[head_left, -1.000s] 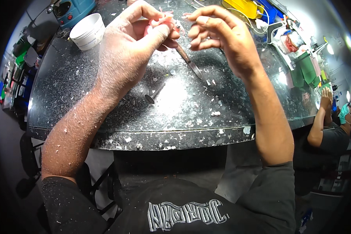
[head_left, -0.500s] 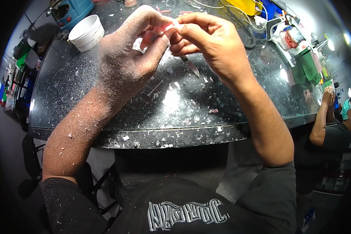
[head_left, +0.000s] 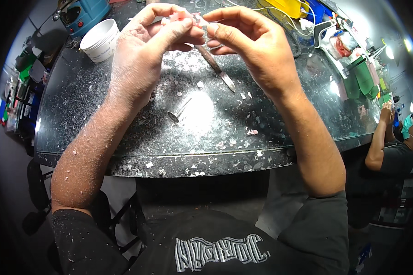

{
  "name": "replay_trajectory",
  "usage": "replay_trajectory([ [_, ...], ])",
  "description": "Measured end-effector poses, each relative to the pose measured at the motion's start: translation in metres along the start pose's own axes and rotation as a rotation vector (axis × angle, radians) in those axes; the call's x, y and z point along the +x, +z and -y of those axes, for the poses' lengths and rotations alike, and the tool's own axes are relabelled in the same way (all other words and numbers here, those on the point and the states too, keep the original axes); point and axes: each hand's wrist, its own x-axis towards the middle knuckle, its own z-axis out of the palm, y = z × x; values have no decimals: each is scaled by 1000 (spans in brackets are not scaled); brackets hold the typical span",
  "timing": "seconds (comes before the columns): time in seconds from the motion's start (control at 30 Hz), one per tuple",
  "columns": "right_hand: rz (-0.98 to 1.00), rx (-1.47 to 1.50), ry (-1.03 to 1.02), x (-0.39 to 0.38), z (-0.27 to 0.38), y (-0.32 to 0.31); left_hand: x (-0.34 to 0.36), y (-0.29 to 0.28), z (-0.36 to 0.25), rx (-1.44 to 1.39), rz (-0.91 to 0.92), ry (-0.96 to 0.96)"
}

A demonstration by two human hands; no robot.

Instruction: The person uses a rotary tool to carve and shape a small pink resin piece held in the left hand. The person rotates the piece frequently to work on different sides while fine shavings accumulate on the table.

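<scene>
A small, irregular pink piece (head_left: 182, 16) with paler, whitish patches is held up between the fingertips, partly covered by them. Below the fingers, on a black tabletop (head_left: 225, 137) strewn with pale flakes, a knife (head_left: 226, 80) is seen with its handle end hidden — a flat-headed metal tool (head_left: 174, 115) lies nearer the body, and a white tub (head_left: 101, 41) stands left of them. The piece is pinched by the left hand (head_left: 142, 50); the right hand's (head_left: 264, 50) thumb and index are held slightly parted beside it — whether it is gripped by them cannot be told.
</scene>
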Motion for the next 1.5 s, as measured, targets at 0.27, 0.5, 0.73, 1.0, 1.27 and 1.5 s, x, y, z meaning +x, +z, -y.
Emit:
replay_trajectory([
  [0.27,-93,-210,-200,-3,15,7,0,2,10,-258,94,-23],
  [0.5,-155,-204,-284,2,10,5,-1,0,7,-20,97,85],
  [0.73,-192,-165,-304,2,11,4,-4,3,-3,64,111,145],
  [1.0,-165,-135,-342,7,0,-1,-5,6,-5,164,40,171],
  [1.27,-106,-111,-257,4,7,-1,0,-2,-4,-82,177,-21],
  [1.5,-69,-117,-161,-1,29,4,3,0,3,-346,179,-170],
])
